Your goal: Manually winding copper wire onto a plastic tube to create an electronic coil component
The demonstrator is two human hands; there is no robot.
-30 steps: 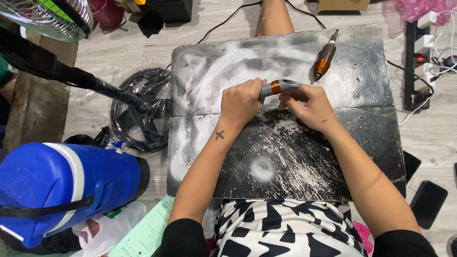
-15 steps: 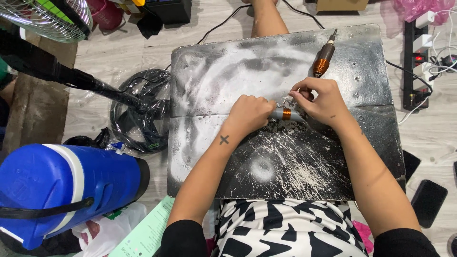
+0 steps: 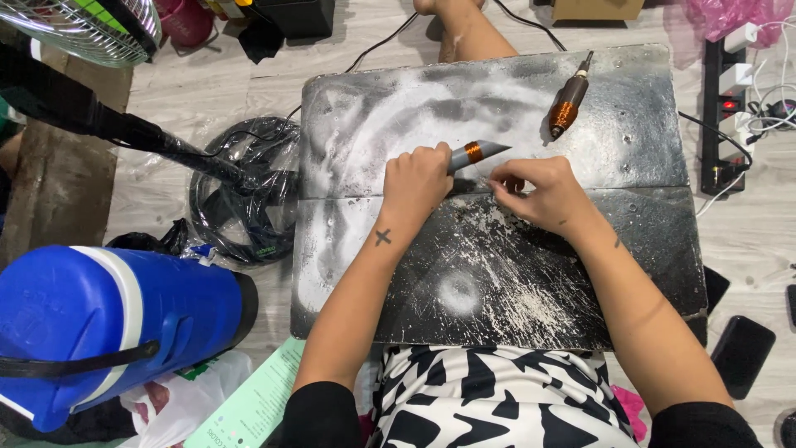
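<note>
Head view: the left hand [image 3: 419,184] grips a grey, copper-banded rotary handpiece [image 3: 474,153], now lifted clear of the right hand [image 3: 543,192], whose pinched fingers apparently hold something small over the dusty black slab [image 3: 531,290].

I count two rotary handpieces on the dusty dark surface [image 3: 647,141]: one grey handpiece [image 3: 477,153] with a copper band at about 12 o'clock of centre, gripped in my left hand [image 3: 416,184], and one copper handpiece [image 3: 567,108] lying loose at 1 o'clock. Two hands are in view, my right hand [image 3: 543,195] being the second. There is one blue cooler jug [image 3: 108,323] at 8 o'clock, one fan [image 3: 91,29] at 10 o'clock, one power strip [image 3: 725,108] at 2 o'clock, and two dark phones [image 3: 742,355] at 4 o'clock.
</note>
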